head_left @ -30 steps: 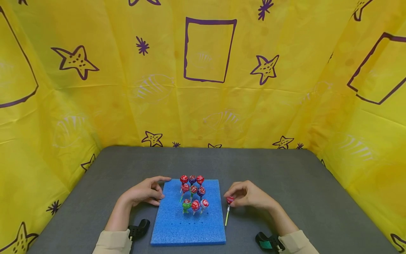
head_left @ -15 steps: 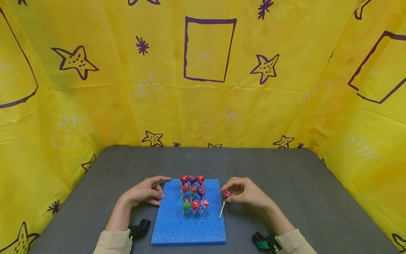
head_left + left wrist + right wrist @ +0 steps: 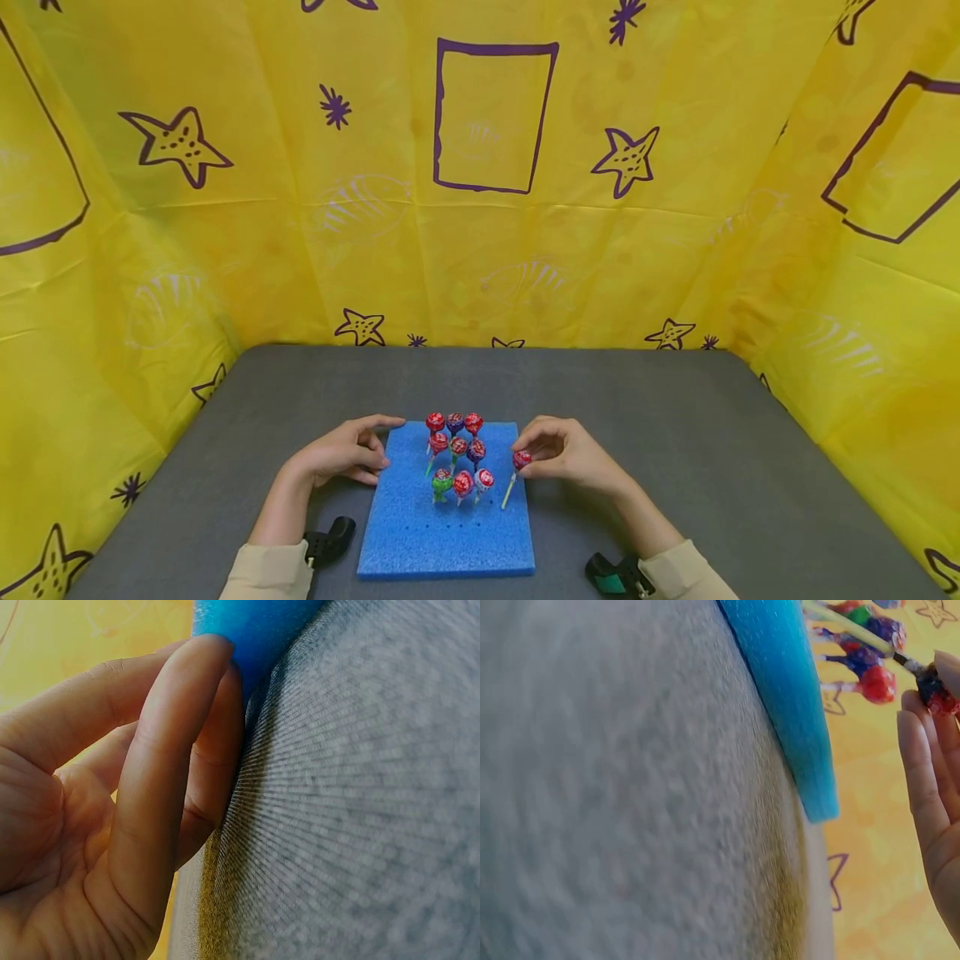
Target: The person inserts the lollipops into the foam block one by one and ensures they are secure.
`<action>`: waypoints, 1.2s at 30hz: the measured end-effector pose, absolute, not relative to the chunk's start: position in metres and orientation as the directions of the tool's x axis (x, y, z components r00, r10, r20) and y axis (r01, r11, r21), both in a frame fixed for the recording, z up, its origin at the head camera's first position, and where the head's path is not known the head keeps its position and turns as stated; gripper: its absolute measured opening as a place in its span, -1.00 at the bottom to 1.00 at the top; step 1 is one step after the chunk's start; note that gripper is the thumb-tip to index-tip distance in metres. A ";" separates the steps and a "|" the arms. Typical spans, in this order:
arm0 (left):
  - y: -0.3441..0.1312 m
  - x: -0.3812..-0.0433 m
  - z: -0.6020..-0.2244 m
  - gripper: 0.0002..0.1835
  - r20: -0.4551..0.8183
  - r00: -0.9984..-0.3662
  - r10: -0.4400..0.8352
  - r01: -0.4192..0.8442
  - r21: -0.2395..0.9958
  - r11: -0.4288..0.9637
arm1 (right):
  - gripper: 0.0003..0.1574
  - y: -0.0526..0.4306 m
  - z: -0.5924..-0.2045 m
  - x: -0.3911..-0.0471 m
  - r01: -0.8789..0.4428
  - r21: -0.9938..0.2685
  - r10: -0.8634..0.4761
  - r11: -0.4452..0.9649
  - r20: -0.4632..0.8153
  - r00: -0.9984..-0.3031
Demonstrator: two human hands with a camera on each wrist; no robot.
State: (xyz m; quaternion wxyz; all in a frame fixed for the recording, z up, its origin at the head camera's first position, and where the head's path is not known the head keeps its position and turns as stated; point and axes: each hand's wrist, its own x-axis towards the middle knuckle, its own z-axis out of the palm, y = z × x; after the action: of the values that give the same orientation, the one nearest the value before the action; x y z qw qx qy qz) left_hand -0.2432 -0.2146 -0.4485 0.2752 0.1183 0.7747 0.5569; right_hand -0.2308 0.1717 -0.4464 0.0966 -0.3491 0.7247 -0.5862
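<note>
My right hand [image 3: 567, 451] pinches a red-wrapped lollipop [image 3: 521, 458] by its head, above the right part of a blue foam board [image 3: 480, 554]. Its pale yellow stick slants down and left, with the lower end over the board. In the right wrist view the lollipop's head [image 3: 936, 691] looks dark and red between thumb and fingers. My left hand [image 3: 341, 452] rests against the board's far left corner, index finger stretched along the back edge. Several lollipops [image 3: 462, 484] stand in three rows in the foam, wrapped in red, purple, green, pink and white.
A row of small holes [image 3: 447, 527] runs across the foam in front of the lollipops. Grey cloth covers the table [image 3: 637, 400]. Yellow printed curtains [image 3: 495, 275] enclose its back and sides. Black wrist straps [image 3: 618, 575] sit on both arms.
My right hand has carried the lollipop leftward and slightly away from me, from beside the board to above its right part. The left hand and the board have stayed in place.
</note>
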 end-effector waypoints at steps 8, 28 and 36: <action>-0.215 -0.243 -0.450 -0.25 -0.297 -0.821 0.488 -0.127 0.928 0.351 | -0.65 0.162 -0.446 -0.228 -0.395 -0.916 -0.630 0.068 0.267 -0.729; -0.214 -0.244 -0.448 -0.25 -0.302 -0.818 0.489 -0.130 0.926 0.354 | -0.67 0.158 -0.441 -0.226 -0.414 -0.904 -0.610 0.110 0.268 -0.746; -0.214 -0.244 -0.448 -0.25 -0.302 -0.821 0.484 -0.128 0.924 0.359 | -0.66 0.156 -0.439 -0.225 -0.416 -0.903 -0.623 0.112 0.262 -0.737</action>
State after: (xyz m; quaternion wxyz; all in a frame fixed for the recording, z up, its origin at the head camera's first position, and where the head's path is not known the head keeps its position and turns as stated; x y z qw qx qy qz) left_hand -0.2439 -0.2142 -0.4484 0.2761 0.1145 0.7769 0.5542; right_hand -0.2250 0.1557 -0.4387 0.0913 -0.3508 0.7400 -0.5666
